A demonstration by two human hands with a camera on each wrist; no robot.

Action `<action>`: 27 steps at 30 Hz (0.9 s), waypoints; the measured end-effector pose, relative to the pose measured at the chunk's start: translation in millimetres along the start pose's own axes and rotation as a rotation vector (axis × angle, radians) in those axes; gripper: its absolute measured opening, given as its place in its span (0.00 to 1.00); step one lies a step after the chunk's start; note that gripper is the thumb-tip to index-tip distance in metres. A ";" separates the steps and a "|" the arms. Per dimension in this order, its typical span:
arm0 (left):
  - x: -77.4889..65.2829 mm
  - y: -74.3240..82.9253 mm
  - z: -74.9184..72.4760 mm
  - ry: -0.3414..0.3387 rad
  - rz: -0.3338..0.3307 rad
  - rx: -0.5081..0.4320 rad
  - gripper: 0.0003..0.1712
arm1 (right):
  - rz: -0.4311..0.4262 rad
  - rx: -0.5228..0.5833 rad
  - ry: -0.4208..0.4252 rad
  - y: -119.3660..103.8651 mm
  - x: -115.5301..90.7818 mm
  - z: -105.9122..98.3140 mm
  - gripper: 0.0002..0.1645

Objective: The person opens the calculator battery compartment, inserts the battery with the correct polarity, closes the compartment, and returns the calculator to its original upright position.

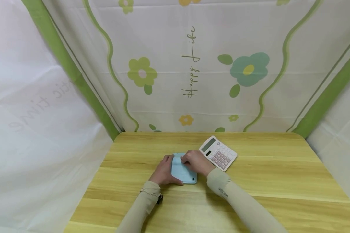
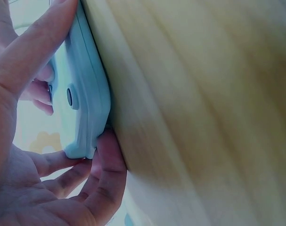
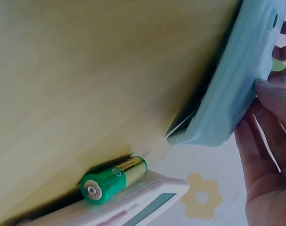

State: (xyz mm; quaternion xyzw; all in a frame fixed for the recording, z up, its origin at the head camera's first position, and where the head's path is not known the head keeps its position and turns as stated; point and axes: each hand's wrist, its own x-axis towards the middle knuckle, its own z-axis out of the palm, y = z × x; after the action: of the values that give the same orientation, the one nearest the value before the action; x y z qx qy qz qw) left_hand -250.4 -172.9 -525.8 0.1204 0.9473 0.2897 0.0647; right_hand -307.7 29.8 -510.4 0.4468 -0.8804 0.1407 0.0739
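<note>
A: Item: pale-blue, round-cornered plastic device (image 1: pixel 179 171). Location?
B: Wood-grain table (image 1: pixel 151 145), slightly left of centre, towards the far edge. Long axis: runs roughly towards that edge.
A: Grip?
B: Left hand (image 1: pixel 164 171): thumb and fingers clamped round its left side. Right hand (image 1: pixel 196 160): curled over its upper face, thumb touching; pinching, cannot tell.
A: Nearer hand?
B: Neither; both touch, device between.

The table (image 1: pixel 283 176) has a yellowish wood-grain top with rounded far corners. On it lies a light-blue device (image 1: pixel 183 173); to the right rests a white calculator (image 1: pixel 218 153), set askew, with a green-and-gold battery (image 3: pixel 115 180) just beside it.
</note>
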 end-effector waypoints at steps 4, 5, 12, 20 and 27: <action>-0.1 -1.4 0.1 0.000 -0.002 0.008 0.75 | 0.002 0.014 0.016 -0.7 -0.5 0.5 0.05; 0.0 -2.0 0.2 -0.001 -0.006 0.010 0.75 | 0.005 0.018 0.019 -1.1 -0.6 0.8 0.05; -2.0 -3.8 1.2 0.003 -0.036 0.008 0.76 | 0.061 0.080 0.002 -4.6 -4.6 -1.3 0.12; 1.9 -4.3 6.0 0.013 -0.031 0.013 0.76 | 0.075 0.054 -0.032 -3.5 -9.0 -3.4 0.17; 3.1 -6.6 7.1 0.009 -0.021 -0.013 0.76 | 0.075 0.109 -0.012 -4.1 -10.8 -4.4 0.15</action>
State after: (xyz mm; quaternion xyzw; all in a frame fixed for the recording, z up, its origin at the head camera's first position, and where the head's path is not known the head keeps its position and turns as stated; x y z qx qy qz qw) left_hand -253.3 -173.6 -535.5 0.1089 0.9469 0.2956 0.0641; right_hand -298.0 37.1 -508.2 0.4177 -0.8879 0.1887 0.0390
